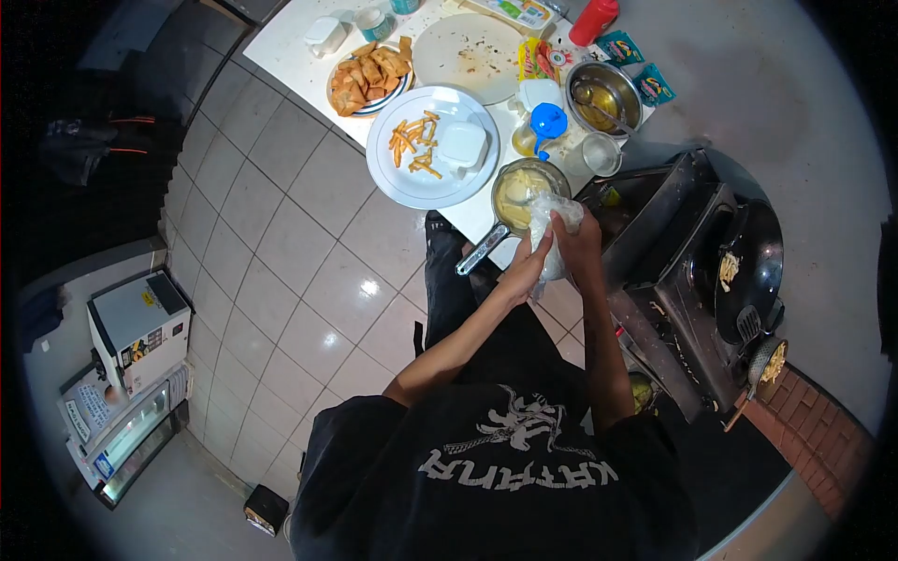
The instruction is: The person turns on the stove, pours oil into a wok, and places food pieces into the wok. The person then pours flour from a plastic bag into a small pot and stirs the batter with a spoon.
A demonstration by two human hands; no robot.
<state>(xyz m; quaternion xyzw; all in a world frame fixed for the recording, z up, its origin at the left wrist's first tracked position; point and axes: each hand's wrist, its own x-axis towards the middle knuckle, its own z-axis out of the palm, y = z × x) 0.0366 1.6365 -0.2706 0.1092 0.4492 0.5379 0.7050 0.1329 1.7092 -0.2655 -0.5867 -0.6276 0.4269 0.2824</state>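
Observation:
Both of my hands are closed on a clear plastic bag (554, 209), crumpled, with whitish contents I cannot make out. My left hand (526, 269) grips it from the left. My right hand (581, 245) holds it from the right, fingers near its upper part. Just beyond the bag is a saucepan (499, 208) at the table's near corner, its handle pointing toward me and left. Pale yellow, thick mixture (517, 194) lies in the pan, partly hidden by the bag. Left of the pan, a large white plate (382, 176) carries fries (412, 142) and a small white tub (462, 145).
Golden fried pastries (367, 77) fill a plate behind. A round board (458, 56), blue-topped bottle (548, 122), glass jar (600, 155), steel bowl (640, 105) and red bottle (594, 21) share the table. To the right stand a fryer (645, 210), black wok (760, 299) and strainer (758, 366).

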